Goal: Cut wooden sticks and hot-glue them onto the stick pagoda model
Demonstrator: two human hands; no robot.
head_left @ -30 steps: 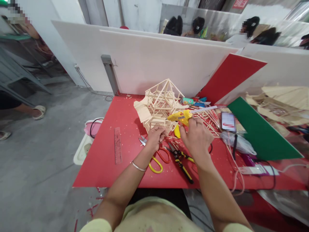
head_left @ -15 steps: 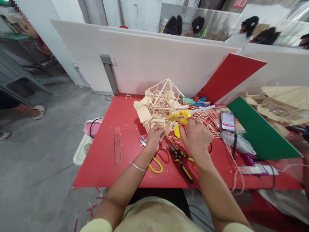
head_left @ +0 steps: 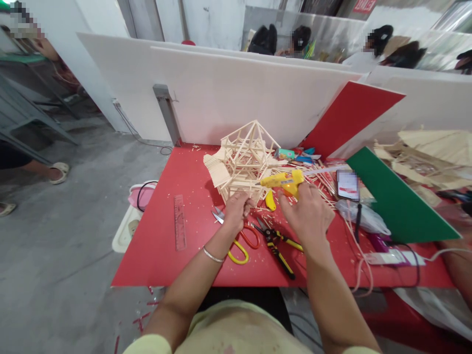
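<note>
One glue gun (head_left: 283, 180), mid-desk (head_left: 162, 255), nozzle at one stick model (head_left: 244, 157). Raised right hand (head_left: 308, 215): fingers clamped on the gun. Low left hand (head_left: 236, 211): fingers pinched on the model's base. Nearby: one scissors (head_left: 240, 242), one pliers (head_left: 276, 242), one ruler (head_left: 179, 222).

Scissors (head_left: 241, 246), pliers (head_left: 277, 244), ruler (head_left: 179, 221), green board (head_left: 398, 201)

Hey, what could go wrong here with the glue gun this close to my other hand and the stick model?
1. The glue gun in your right hand points its nozzle toward the left hand, which is pinching the stick model. Hot glue could reach those fingers.
2. The model looks light, so pressing on it may tip or crack it.
3. The scissors and pliers lie just under your forearms, and a lowered wrist could catch on them.
</note>
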